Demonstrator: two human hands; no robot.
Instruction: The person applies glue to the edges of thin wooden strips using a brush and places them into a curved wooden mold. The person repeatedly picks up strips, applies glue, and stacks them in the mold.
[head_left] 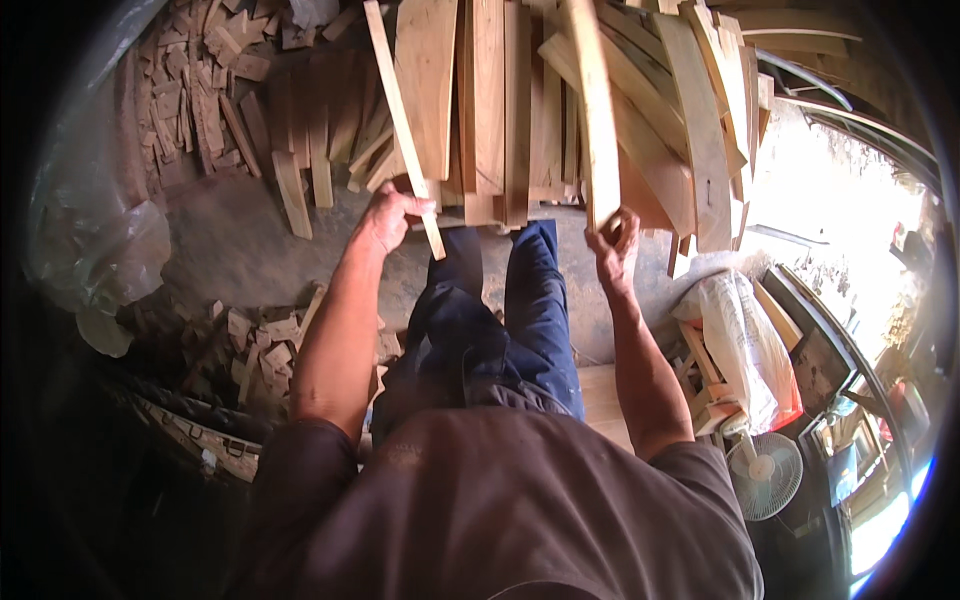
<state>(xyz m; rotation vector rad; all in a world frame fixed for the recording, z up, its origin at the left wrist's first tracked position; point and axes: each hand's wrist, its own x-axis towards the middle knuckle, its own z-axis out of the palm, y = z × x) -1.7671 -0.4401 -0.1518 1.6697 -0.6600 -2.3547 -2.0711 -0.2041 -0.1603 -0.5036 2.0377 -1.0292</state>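
Observation:
My left hand (393, 214) is closed round the near part of a thin wooden strip (400, 125), which slants away to the upper left. On the other side, my right hand (614, 245) grips the near end of a wider wooden plank (596, 120) that points away from me. Between and beyond both hands lies a stack of wooden boards (488, 110), laid side by side with their ends toward me. More boards (700, 150) fan out to the right of the plank. How far the held pieces rise above the stack is hard to tell.
Wood offcuts (185, 110) are heaped at the far left, with another pile of offcuts (262, 345) beside my left arm. Clear plastic sheeting (100, 250) hangs at the left. On the right are a plastic bag (735, 340) and a fan (763, 470).

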